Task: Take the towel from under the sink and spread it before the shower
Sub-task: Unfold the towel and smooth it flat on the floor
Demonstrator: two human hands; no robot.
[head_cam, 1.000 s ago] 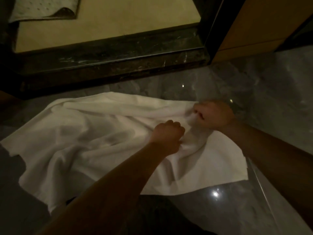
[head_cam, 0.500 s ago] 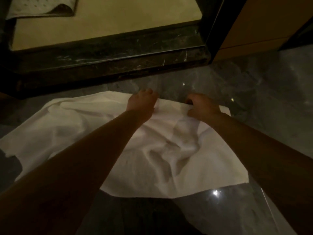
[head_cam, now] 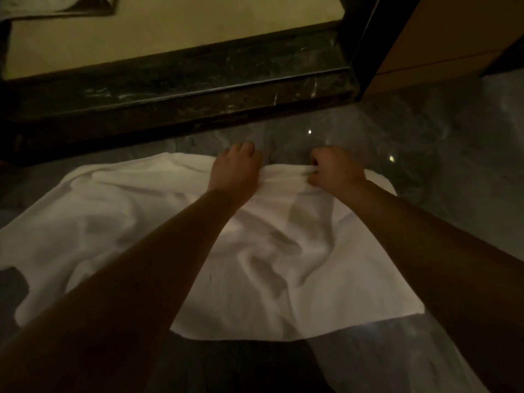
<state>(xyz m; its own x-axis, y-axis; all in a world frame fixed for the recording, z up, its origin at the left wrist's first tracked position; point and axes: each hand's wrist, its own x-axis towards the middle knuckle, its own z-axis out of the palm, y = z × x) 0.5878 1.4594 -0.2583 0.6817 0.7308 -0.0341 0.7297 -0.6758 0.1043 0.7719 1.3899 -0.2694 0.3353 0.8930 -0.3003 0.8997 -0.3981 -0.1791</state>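
A white towel (head_cam: 147, 231) lies rumpled on the grey marble floor (head_cam: 442, 171), just in front of the dark marble shower curb (head_cam: 181, 89). Both my hands are at its far edge. My left hand (head_cam: 235, 168) has its fingers curled over that edge, gripping it. My right hand (head_cam: 334, 170) pinches the same edge a little to the right. The cloth is creased and bunched between and below my forearms. Its near edge lies flat at the lower right.
Beyond the curb is the pale shower floor (head_cam: 198, 32) with a light bath mat (head_cam: 56, 5) at the top left. A dark door frame (head_cam: 365, 38) and a tan panel (head_cam: 442, 35) stand at the upper right.
Both hands went from the bunched middle of the towel to its far edge and took hold there. Since half a second ago they have shifted the edge slightly toward the curb.
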